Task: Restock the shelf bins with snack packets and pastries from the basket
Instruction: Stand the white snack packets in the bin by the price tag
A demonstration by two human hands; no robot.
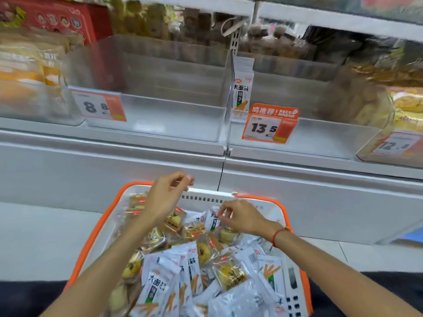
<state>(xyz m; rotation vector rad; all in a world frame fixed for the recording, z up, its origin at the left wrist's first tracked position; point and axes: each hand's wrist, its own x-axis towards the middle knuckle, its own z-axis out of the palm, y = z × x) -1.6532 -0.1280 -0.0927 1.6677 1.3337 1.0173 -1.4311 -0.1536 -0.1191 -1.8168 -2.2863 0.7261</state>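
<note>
A: Nearest, the white spicy-strip packets [158,291] heap at the near edge of the orange-rimmed basket [278,208], with clear-wrapped pastries [230,274] among them.

B: They look light, slick and crinkly; the pastries look soft, so lift by the sealed edges.

A: The right hand [240,217] pinches one packet's [211,219] top edge near the far rim. The left hand [164,196] hovers, fingers loosely curled, seemingly holding nothing.

B: Beyond, two rigid clear shelf bins [160,124] stand bare.

White metal shelving [109,154] filled the view under bright, even light. Orange price tags [267,126] hung along its edge. Pale floor tiles [41,236] lay below the base panel.
</note>
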